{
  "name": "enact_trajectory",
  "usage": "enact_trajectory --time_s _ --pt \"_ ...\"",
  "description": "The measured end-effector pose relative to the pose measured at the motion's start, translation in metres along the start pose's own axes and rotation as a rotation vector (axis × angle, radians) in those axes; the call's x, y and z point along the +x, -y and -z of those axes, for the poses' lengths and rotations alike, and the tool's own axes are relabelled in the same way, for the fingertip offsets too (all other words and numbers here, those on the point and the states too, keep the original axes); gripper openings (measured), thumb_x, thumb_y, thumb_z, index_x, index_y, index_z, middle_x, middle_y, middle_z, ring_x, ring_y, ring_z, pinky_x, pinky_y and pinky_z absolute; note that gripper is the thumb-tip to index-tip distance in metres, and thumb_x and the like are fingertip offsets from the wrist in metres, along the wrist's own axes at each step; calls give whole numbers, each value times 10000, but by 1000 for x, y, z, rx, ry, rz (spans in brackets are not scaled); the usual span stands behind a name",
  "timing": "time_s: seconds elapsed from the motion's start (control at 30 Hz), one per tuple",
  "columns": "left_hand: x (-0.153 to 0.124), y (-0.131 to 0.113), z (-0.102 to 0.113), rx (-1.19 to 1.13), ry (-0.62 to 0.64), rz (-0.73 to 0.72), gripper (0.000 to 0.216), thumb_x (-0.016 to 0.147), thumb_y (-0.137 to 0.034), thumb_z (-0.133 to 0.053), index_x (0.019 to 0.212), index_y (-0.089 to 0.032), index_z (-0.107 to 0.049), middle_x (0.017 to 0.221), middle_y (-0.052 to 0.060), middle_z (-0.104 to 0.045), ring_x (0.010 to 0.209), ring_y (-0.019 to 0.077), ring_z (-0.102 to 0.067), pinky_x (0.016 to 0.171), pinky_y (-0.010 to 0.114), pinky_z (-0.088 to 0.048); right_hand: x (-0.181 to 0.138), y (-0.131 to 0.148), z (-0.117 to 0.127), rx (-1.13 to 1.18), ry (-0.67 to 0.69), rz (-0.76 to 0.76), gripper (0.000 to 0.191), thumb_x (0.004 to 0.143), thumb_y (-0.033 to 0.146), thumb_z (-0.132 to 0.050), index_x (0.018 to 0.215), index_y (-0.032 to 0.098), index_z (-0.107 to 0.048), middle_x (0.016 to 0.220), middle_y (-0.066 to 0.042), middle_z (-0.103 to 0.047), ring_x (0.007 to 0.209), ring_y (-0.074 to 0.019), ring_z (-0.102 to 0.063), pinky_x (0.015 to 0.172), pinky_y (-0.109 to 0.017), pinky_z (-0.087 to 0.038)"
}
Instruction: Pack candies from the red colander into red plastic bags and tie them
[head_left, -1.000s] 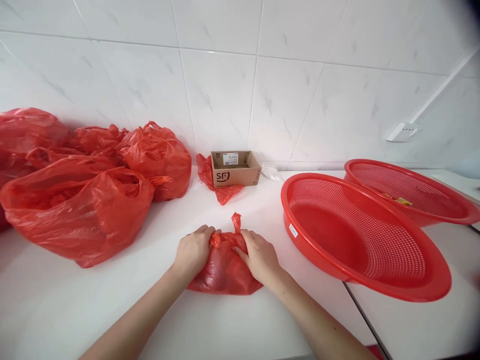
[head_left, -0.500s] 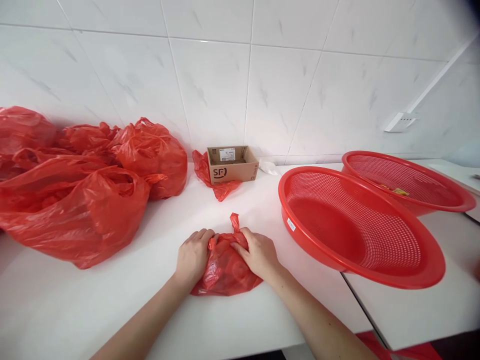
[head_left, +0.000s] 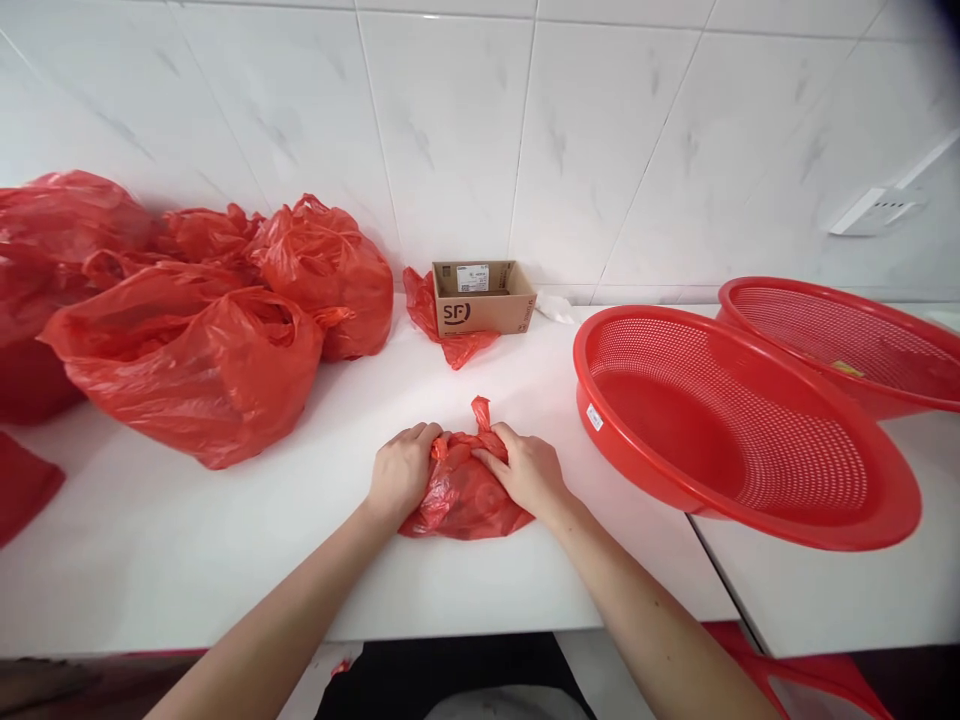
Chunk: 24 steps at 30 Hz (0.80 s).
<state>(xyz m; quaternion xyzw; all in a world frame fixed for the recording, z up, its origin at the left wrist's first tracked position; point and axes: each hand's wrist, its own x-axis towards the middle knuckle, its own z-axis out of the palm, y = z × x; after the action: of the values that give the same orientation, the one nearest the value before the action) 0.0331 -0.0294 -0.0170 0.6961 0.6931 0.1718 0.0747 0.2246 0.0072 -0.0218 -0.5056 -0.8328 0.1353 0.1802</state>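
Observation:
A small red plastic bag point(head_left: 472, 497) rests on the white table near its front edge, with rounded contents showing faintly through the film. Its gathered top carries a twisted end that sticks up. On the left side of that top, my left hand point(head_left: 405, 467) is closed round the plastic, fingertips partly hidden. My right hand point(head_left: 531, 470) pinches the right side between thumb and fingers. What lies inside the bag cannot be made out.
Larger red plastic bags point(head_left: 202, 370) crowd the left. By the tiled wall stands an open cardboard box point(head_left: 487, 312) on a crumpled red bag point(head_left: 469, 349). Two red perforated baskets point(head_left: 622, 455) sit at right, the rear basket point(head_left: 784, 292) holding a small yellow item point(head_left: 848, 369).
The view has tilted down and shifted, bringing the table's front edge into sight. Both hands keep their hold on the small bag, which looks almost unchanged.

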Motion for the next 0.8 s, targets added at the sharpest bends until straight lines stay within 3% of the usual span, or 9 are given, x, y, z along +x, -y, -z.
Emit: enact_trajectory --time_s 0.1,0.23,0.3,0.43,0.57,0.67,0.8 --pt "1 1 4 -59 -7 40 272 960 -334 -338 811 -237 -544 837 28 -651 784 207 -599 651 290 -393 1 -1 0 -9 8 -4 354 944 529 -456 1103 241 -587 717 -7 -689 627 -189 -625 572 -265 -331" --pt "3 1 18 -184 27 105 469 998 -431 -163 870 -243 -573 817 14 -670 745 181 -641 663 276 -470 1 -1 0 23 8 0 323 928 534 -483 1014 242 -592 686 6 -670 610 -180 -610 563 -259 -326" --pt "1 -5 24 -226 52 117 509 998 -447 -130 963 -255 -600 934 23 -688 828 178 -664 711 279 -500 0 0 0 34 0 9 304 928 524 -484 975 241 -586 680 10 -663 605 -175 -603 557 -256 -319" --pt "-4 -28 20 -186 63 122 352 977 -356 -269 1090 -290 -596 1155 45 -636 1029 243 -608 835 368 -475 -1 1 1 30 -4 3 295 946 500 -449 961 235 -577 680 8 -655 596 -171 -590 543 -255 -307" --pt "-3 -39 7 -97 108 94 294 931 -202 -292 1038 -230 -564 989 73 -654 884 262 -614 762 384 -441 1 2 2 15 22 -9 244 958 426 -442 977 229 -583 688 -4 -659 597 -171 -583 552 -261 -305" --pt "1 -38 4 -57 163 78 266 917 -177 -286 977 -209 -544 895 75 -668 728 249 -614 686 369 -418 2 2 2 30 43 -12 208 957 387 -448 979 235 -588 673 2 -649 586 -165 -571 553 -260 -302" --pt "4 -36 8 -72 192 75 257 900 -167 -293 940 -202 -545 883 91 -678 697 254 -606 674 375 -411 1 0 4 142 47 -28 176 932 382 -497 958 244 -602 678 18 -637 613 -161 -577 587 -263 -351"
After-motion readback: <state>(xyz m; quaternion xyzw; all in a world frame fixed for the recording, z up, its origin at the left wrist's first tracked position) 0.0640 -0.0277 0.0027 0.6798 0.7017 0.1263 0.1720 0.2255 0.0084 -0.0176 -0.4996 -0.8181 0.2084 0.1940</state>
